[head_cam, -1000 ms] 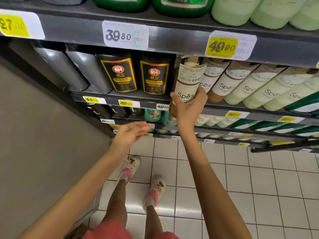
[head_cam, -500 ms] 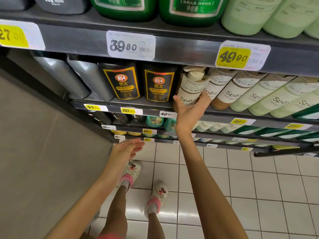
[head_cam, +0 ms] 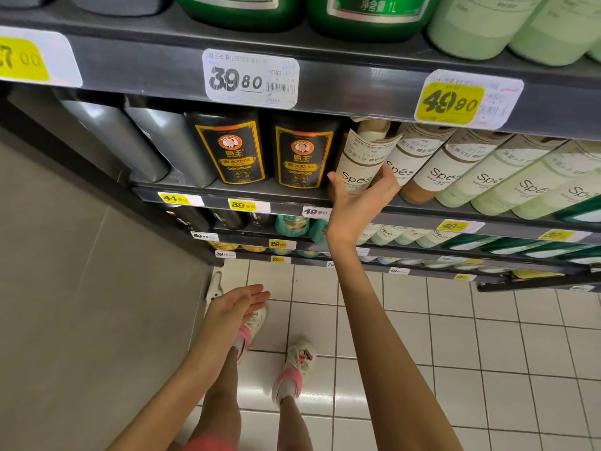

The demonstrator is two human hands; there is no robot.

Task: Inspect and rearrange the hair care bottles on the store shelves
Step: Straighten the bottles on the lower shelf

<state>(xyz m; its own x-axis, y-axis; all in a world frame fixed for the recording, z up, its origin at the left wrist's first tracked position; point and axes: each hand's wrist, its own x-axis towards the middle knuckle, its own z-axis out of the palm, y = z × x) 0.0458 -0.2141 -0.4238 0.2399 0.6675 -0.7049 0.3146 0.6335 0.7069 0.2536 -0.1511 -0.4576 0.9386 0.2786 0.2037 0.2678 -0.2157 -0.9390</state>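
Right hand (head_cam: 357, 203) reaches up to the second shelf (head_cam: 195, 189), thumb on the left side and fingers curled round the right side of a cream-labelled Spēs bottle (head_cam: 359, 157), gripping its lower part. Bottle leans with its top to the right, under the shelf above; its base is hidden behind the hand, so contact with the shelf cannot be told. It sits at the left end of the row of Spēs bottles (head_cam: 455, 164), just beside the nearer of two black bottles with gold-framed labels (head_cam: 302, 154). Grey bottles (head_cam: 162, 141) stand left of those.

Left hand (head_cam: 237, 304) hangs low over the white tiled floor (head_cam: 455, 320), palm up, fingers straight and together, holding nothing.

On the upper shelf edge are a white price tag reading 39.80 (head_cam: 250, 79) and a yellow price tag reading 49.90 (head_cam: 450, 102). Dark green bottles (head_cam: 367, 11) stand above them.
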